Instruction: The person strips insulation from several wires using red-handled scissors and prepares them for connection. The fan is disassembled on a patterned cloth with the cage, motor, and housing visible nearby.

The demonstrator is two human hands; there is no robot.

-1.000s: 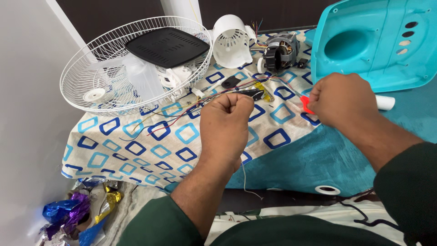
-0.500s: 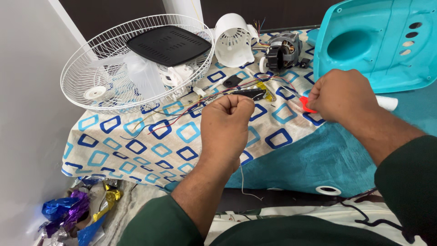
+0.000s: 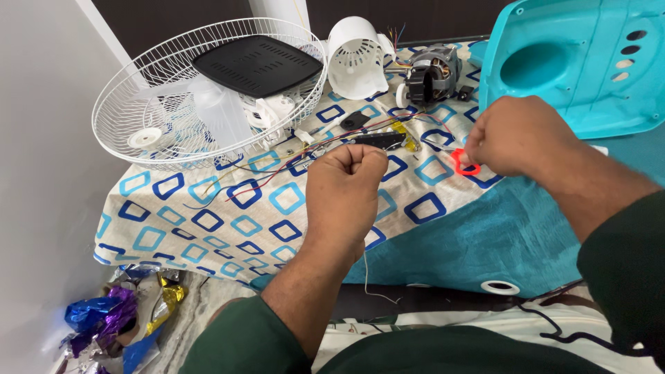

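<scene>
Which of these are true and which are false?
1. The left hand is a closed fist over the patterned cloth. True.
2. The right hand holds a hammer. False: only a small red thing shows under it.
3. A black panel lies in the white fan guard. True.
4. The motor sits on the floor. False: it sits on the cloth, beside the white cover.
5. The teal shell is at the left. False: it is at the right.
</scene>
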